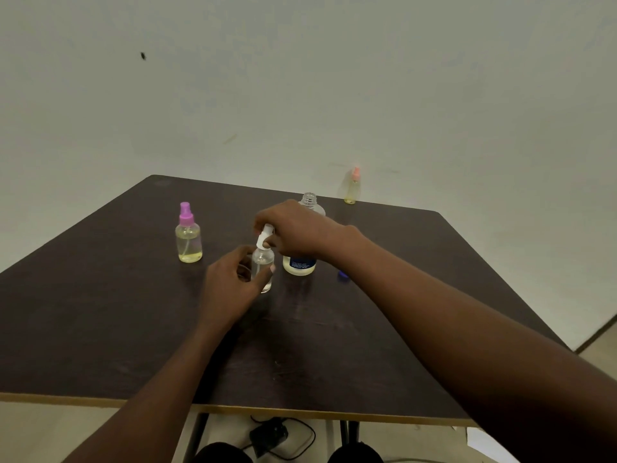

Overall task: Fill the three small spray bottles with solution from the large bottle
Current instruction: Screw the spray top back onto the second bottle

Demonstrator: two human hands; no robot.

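We hold small clear plastic spray bottle [263, 259] in left grip [230, 285], just beside big open clear bottle [300, 264] | right grip [293, 228] pinches white spray top [263, 237] | next, we think: unscrew top, then pour.

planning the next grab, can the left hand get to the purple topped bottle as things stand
Probably yes, once it lets go: the left hand holds the clear bottle, and only bare table lies between it and the purple-topped bottle to its left.
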